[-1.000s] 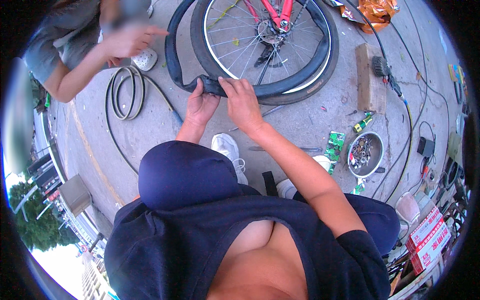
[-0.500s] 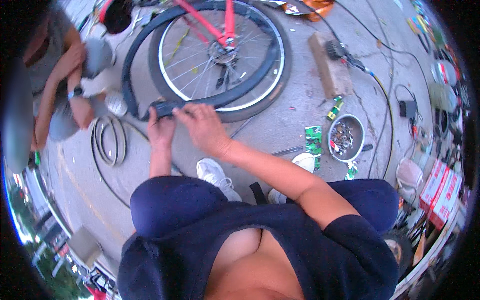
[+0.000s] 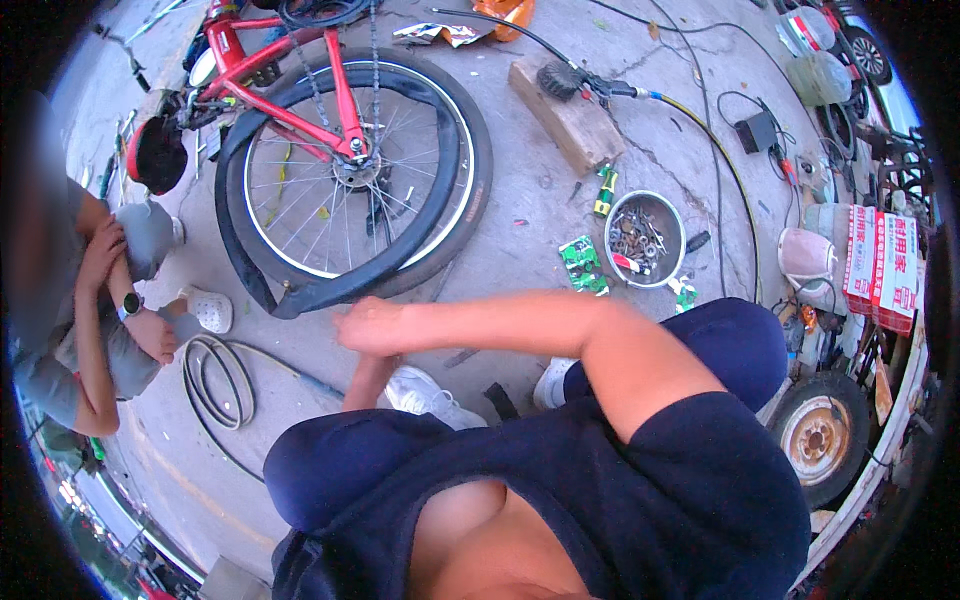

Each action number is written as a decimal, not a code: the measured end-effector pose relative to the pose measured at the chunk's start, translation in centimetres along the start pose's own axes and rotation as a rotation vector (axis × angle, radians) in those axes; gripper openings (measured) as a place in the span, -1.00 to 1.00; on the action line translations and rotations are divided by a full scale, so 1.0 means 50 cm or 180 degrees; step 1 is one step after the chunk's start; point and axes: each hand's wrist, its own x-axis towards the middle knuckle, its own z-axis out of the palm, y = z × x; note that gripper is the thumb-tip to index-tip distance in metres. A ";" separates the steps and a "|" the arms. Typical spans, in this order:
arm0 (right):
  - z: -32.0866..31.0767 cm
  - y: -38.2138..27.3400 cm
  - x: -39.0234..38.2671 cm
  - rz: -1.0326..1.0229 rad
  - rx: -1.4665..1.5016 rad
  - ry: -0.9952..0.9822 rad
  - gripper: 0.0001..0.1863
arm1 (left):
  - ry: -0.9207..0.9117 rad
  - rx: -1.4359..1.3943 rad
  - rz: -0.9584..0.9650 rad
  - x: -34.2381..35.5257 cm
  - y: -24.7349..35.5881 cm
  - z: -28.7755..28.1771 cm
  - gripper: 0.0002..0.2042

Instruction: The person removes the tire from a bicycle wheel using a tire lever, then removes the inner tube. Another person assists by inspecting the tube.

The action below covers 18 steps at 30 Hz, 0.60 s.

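Wheel: the spoked bicycle wheel (image 3: 358, 178) is joined to a red frame (image 3: 345, 95), with chain running beside its spokes.
Inner tube: the black tube (image 3: 350, 283) loops over the wheel's face and out past its left edge, with a sharp bend beyond its near-left edge.
Right hand: the right hand (image 3: 370, 325) is just off the wheel's near edge, beside the tube, its fingers curled; whether they grip it I cannot tell.
Left hand: mostly hidden under the right one, the two together on the wheel's near side; its hold cannot be told.
Hose: a coiled hose (image 3: 187, 372) lies near-left of the wheel.
Bowl: right of the wheel, a metal bowl (image 3: 660, 207) holds small hardware, near a green-and-yellow screwdriver (image 3: 606, 192).
Block: a wooden block (image 3: 565, 120) lies right of the wheel, a black tool head on it.
Co-worker: left of the wheel, a person's arms (image 3: 95, 330) are crossed.
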 end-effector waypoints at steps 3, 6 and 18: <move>-0.071 0.037 -0.062 -0.0929 -0.0896 -0.1386 -0.83 | -0.0292 0.3823 0.0241 -0.030 0.031 -0.001 -0.60; -0.173 0.065 -0.140 -0.1372 -0.1568 -0.1680 -0.85 | -0.0421 0.4577 0.0105 -0.049 0.121 -0.038 -0.68; -0.631 0.068 -0.272 0.0261 -0.1885 -0.0738 -0.79 | -0.0193 0.4646 0.1787 -0.259 0.535 0.263 -0.65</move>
